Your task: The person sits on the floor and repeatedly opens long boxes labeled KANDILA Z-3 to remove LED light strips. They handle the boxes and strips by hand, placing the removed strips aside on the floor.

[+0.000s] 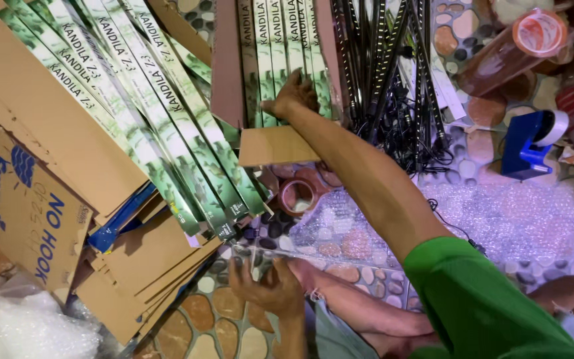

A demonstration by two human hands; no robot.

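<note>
My right hand point(293, 96) reaches forward out of a green sleeve and lies on several long green-and-white boxes point(277, 40) standing in an open cardboard carton point(228, 73). Its thumb is spread and its fingers are bent over the box faces. My left hand point(264, 286) is low and close to me, with its fingers closed on the near edge of a clear bubble wrap sheet point(499, 219) that is spread over the pebble-pattern floor. My legs lie under that arm.
More long green-and-white boxes point(161, 119) lean across flattened cardboard sheets point(41, 126) on the left. A bundle of black rods with cables point(393, 73) lies beside the carton. A brown tape roll point(300, 196), a blue tape dispenser point(529, 143) and a big tape roll point(519, 46) are nearby.
</note>
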